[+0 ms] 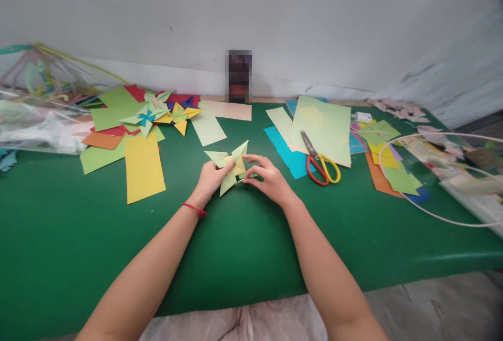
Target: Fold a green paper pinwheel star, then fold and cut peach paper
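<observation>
A pale green folded paper pinwheel star (236, 169) with a yellow middle is between my hands, just above or on the green table (236, 257). My left hand (212, 177), with a red string at the wrist, grips its left side, thumb across the middle. At its right edge, my right hand (267, 177) pinches a point with bent fingers. The fingers partly cover the star. Finished-looking paper stars, one pale green with a blue middle (146, 116) and one yellow with a green middle (179, 116), lie on a pile at the back left.
Scissors (316, 160) with red and yellow handles rest by a pale green sheet (324, 129) and a blue sheet (288, 155). A yellow strip (144, 168) lies left. Coloured scraps (387, 160) and a white cable (416, 210) are right. A pixelated dark object (239, 76) leans on the wall.
</observation>
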Demonstrator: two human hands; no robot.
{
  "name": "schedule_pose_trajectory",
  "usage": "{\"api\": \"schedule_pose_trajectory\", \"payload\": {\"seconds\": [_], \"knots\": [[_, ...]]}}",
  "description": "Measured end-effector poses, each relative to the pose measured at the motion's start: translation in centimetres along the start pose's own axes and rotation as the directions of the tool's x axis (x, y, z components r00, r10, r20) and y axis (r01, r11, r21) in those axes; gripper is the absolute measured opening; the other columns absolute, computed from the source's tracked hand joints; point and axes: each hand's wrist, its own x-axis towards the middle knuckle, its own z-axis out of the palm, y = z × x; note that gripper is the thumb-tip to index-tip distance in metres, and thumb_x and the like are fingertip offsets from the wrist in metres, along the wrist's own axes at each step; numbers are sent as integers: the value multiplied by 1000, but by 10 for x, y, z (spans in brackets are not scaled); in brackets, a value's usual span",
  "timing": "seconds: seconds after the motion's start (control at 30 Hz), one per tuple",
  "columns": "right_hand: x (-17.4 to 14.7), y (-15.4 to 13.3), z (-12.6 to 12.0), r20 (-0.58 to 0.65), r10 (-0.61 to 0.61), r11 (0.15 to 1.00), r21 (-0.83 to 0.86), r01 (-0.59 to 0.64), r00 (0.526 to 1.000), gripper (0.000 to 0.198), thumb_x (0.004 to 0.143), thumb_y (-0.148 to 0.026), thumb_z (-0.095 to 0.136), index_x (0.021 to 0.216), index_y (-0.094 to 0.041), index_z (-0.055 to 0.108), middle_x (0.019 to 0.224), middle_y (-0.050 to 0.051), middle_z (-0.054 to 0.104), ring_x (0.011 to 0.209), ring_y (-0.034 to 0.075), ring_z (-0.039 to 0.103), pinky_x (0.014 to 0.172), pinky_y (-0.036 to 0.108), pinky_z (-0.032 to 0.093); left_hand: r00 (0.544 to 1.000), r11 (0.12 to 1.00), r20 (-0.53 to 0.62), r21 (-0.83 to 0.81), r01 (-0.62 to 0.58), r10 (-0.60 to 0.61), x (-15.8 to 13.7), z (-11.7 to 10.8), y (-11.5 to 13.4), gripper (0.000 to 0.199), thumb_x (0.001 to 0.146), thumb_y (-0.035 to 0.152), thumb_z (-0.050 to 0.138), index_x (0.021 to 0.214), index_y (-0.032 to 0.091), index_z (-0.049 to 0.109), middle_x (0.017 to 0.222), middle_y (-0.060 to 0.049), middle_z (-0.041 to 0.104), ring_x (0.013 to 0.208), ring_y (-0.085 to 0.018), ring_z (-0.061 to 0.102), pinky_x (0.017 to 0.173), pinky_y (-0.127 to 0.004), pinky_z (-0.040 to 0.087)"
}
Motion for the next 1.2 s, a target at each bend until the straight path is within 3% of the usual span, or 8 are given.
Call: {"api": "schedule_pose_trajectory", "payload": {"seconds": [0.17,0.33,0.5,0.63,0.8,0.97,1.2], "knots": [[0,1,4,-61,21,1000,-18,-22,998,8,83,-29,56,78,-23,58,108,6,55,100,19,52,86,36,45,1000,998,-5,58,-29,29,0,1,0,36,64,41,70,88,14,68,92,-9,71,84,-25,64,72,-33,50],[2,1,9,-71,20,990,-138,-30,997,11,86,-29,52,82,-23,60,89,6,56,85,19,52,76,33,45,999,995,-6,84,-53,54,-1,3,1,34,65,41,69,86,14,69,91,-7,71,84,-24,64,72,-32,49],[2,0,8,-24,-12,983,-183,7,1000,10,84,-30,55,84,-25,64,88,5,55,81,19,49,73,33,45,997,995,-41,87,-55,59,0,4,-1,32,66,39,68,86,14,68,93,-8,71,84,-23,64,72,-31,50],[1,-1,4,-21,-15,992,-123,12,1000,7,84,-27,55,79,-23,60,97,5,57,88,19,51,78,34,44,997,995,-57,81,-55,60,1,4,-4,34,68,39,66,91,14,67,98,-9,70,87,-24,64,73,-32,50],[1,-4,7,-68,74,997,-14,-75,995,9,88,-26,48,81,-22,53,91,5,60,86,19,54,76,32,45,996,995,-56,84,-60,64,0,3,-5,35,70,41,65,92,14,66,99,-10,69,87,-25,64,73,-33,50],[1,-6,17,-150,187,981,-27,-193,971,11,88,-29,45,83,-21,51,80,4,58,76,17,55,68,28,44,995,992,-59,100,-71,77,0,4,-5,35,70,41,65,91,14,67,98,-9,70,87,-24,64,73,-32,50],[2,-4,24,-184,231,969,-47,-244,955,15,86,-34,51,78,-22,49,76,2,56,71,16,54,63,27,43,993,985,-70,149,-81,93,-1,5,-2,32,68,40,66,85,12,68,91,-8,71,83,-23,65,72,-30,49]]}}
